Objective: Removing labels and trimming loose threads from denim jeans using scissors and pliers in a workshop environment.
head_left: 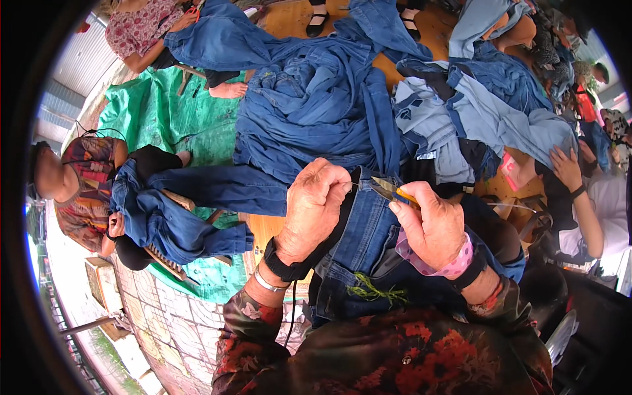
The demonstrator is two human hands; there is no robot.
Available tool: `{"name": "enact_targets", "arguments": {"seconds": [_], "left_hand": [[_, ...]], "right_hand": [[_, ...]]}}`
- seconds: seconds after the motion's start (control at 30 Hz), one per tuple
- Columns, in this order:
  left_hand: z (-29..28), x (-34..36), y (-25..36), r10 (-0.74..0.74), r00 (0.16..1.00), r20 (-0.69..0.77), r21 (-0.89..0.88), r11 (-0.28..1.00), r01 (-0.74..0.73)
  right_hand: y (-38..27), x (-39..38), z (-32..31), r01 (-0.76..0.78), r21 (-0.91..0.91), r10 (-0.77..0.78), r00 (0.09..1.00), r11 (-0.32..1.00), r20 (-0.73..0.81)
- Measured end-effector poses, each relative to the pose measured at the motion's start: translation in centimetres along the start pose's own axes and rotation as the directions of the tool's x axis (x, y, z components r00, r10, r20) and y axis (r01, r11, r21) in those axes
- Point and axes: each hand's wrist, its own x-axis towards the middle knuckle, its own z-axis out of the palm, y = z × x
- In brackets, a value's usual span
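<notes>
A pair of blue jeans (pixel 355 234) lies across my lap, its waistband toward my hands. My left hand (pixel 315 204) is closed in a pinch beside the waistband; what its fingertips hold is too small to make out. In my right hand (pixel 431 220) is a pair of thread snips (pixel 387 189) with yellow handles, the blades pointing left toward my left fingertips. A tangle of yellow-green threads (pixel 375 288) rests on the jeans close to my body.
Ahead rises a large heap of blue jeans (pixel 316 105), with light-blue jeans (pixel 487 118) to its right. Green sheeting (pixel 158 108) covers ground at the left, where a seated person (pixel 92 191) handles jeans. Another person's hand (pixel 567 168) touches the light-blue jeans.
</notes>
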Motion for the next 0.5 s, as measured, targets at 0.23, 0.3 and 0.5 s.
{"name": "enact_targets", "arguments": {"seconds": [0.23,0.3,0.5], "left_hand": [[-0.2,-0.3,0.8,0.020,1.000,-0.016,0.006,1.000,-0.020],[-0.2,-0.4,0.8,0.038,0.999,-0.029,0.022,0.999,-0.038],[-0.2,-0.8,0.7,0.027,1.000,-0.016,0.046,0.999,-0.026]], "right_hand": [[-0.3,0.2,1.0,0.133,-0.198,-0.126,0.991,0.971,0.045],[-0.4,0.4,1.3,0.143,-0.215,-0.135,0.989,0.966,0.053],[0.0,0.8,1.9,0.208,-0.230,-0.196,0.978,0.950,0.075]]}}
